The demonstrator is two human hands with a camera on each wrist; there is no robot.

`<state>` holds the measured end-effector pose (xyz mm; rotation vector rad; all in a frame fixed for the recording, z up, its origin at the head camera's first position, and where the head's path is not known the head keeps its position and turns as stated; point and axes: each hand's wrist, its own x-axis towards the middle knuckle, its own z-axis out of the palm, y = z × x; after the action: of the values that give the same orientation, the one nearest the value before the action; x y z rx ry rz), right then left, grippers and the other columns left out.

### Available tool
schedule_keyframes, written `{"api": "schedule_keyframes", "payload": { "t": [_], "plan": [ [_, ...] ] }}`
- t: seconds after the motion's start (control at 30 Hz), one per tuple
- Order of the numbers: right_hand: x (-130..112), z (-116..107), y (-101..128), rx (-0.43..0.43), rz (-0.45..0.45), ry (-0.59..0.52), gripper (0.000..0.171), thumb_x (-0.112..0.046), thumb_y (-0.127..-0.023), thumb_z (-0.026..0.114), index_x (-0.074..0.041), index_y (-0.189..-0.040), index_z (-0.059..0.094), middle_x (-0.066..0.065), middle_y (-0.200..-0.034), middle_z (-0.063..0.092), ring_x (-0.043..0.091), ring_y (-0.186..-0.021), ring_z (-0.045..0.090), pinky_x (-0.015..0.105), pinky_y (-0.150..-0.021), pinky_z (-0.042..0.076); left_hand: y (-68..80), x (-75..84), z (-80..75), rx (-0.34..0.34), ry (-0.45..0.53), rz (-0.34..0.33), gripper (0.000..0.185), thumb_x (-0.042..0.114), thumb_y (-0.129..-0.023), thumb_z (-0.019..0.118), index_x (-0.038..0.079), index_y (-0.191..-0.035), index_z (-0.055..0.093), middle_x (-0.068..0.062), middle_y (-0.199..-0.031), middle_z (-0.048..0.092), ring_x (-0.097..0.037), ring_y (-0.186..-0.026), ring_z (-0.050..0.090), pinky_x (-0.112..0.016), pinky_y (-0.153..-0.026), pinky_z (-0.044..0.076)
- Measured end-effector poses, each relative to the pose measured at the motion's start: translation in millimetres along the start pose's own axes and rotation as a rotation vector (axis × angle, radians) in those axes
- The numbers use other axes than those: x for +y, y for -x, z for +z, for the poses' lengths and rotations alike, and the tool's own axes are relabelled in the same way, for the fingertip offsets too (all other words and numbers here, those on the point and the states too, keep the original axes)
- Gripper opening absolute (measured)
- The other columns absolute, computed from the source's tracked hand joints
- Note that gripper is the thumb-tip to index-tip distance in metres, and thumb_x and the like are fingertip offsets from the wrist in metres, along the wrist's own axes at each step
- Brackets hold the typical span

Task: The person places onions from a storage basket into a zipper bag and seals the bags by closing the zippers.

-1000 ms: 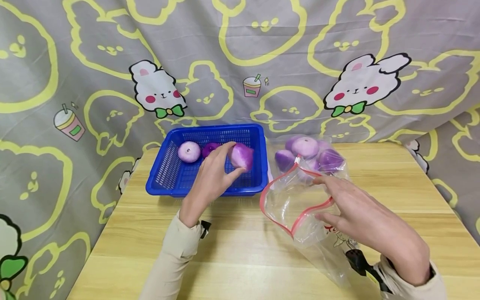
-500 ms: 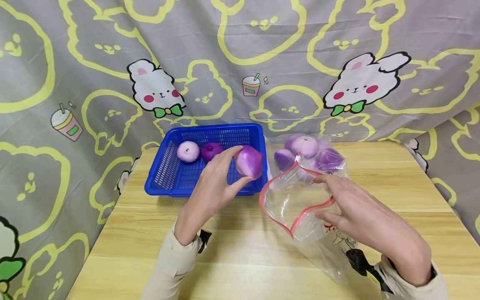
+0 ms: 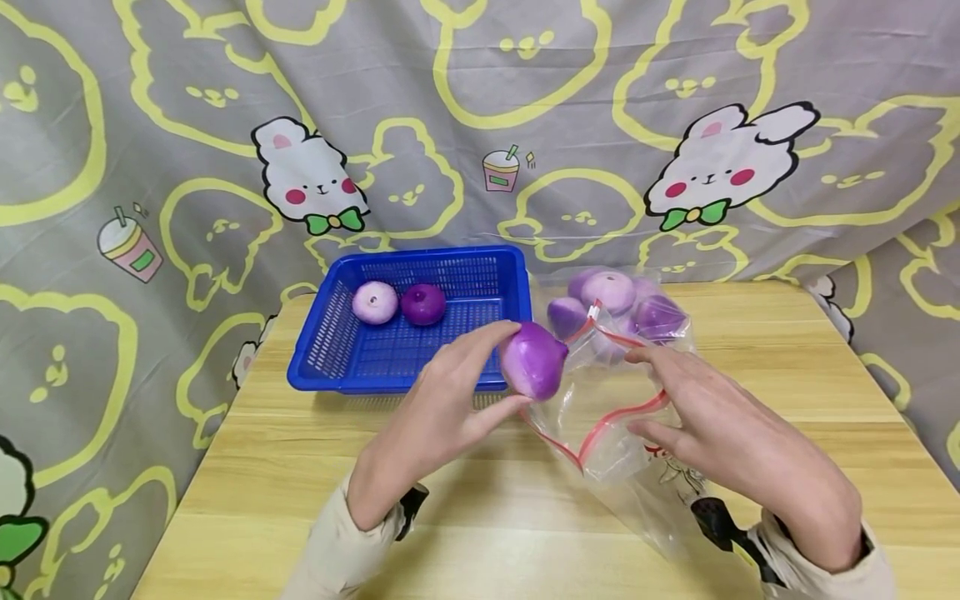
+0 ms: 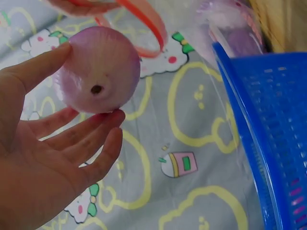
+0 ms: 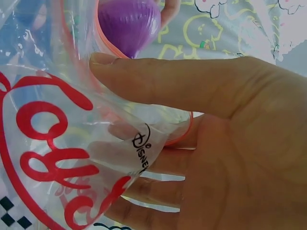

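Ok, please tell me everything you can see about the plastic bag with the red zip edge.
The plastic bag is clear, thin and crinkled, with a red zip strip around its mouth and red lettering plus a small Disney mark on one side. It lies on the wooden table, right of the blue basket. Several purple onions sit at its far end. The right hand pinches its rim, holding the mouth open. The left hand holds another onion at the mouth.
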<state>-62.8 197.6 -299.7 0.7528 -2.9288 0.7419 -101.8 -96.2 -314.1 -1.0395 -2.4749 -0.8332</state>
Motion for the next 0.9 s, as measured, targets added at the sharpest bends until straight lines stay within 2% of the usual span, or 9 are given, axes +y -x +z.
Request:
{"api": "schedule_keyframes", "payload": {
  "t": [0.17,0.3,0.43,0.53,0.9],
  "plan": [
    [0,0,0,0.049,-0.034,0.014,0.078,-0.025,-0.088,0.077,-0.016,-0.152,0.034,0.003,-0.140,0.054,0.023,-0.122,0.053,0.049,-0.097,0.045,0.5,5.1,4.6,-0.039,0.024,0.032,0.067,0.030,-0.085,0.081,0.009,-0.141,0.050,-0.004,-0.141,0.056,-0.017,-0.131,0.051,-0.039,-0.107,0.044],
    [-1,-1,1,0.076,-0.053,0.029,0.079,-0.023,-0.087,0.078,-0.016,-0.152,0.035,0.003,-0.140,0.054,0.022,-0.121,0.053,0.048,-0.096,0.045,2.5,6.4,8.9,-0.064,0.000,0.041,0.066,0.030,-0.085,0.081,0.010,-0.140,0.051,-0.006,-0.140,0.055,-0.017,-0.132,0.050,-0.041,-0.105,0.045],
    [-4,-2,1,0.077,-0.056,0.029,0.079,-0.022,-0.087,0.078,-0.019,-0.153,0.034,0.002,-0.141,0.053,0.021,-0.122,0.053,0.048,-0.096,0.046,4.0,8.2,13.0,-0.088,-0.047,0.048,0.069,0.032,-0.084,0.081,0.012,-0.143,0.051,-0.008,-0.140,0.054,-0.020,-0.130,0.051,-0.042,-0.100,0.048],
    [-6,-3,1,0.070,-0.049,0.027,0.081,-0.022,-0.087,0.078,-0.021,-0.154,0.033,0.002,-0.142,0.052,0.021,-0.120,0.054,0.049,-0.095,0.047,4.1,9.6,14.9,-0.097,-0.063,0.050,0.070,0.032,-0.084,0.081,0.014,-0.145,0.050,-0.007,-0.139,0.053,-0.022,-0.128,0.051,-0.043,-0.101,0.047],
    [-7,-3,0,0.066,-0.038,0.028,0.078,-0.020,-0.084,0.081,-0.016,-0.150,0.039,0.006,-0.143,0.051,0.026,-0.127,0.051,0.054,-0.098,0.046,11.7,7.3,20.0,-0.124,-0.077,0.044,0.070,0.031,-0.084,0.081,0.018,-0.145,0.050,-0.011,-0.140,0.051,-0.027,-0.130,0.049,-0.047,-0.105,0.045]
  ]
}}
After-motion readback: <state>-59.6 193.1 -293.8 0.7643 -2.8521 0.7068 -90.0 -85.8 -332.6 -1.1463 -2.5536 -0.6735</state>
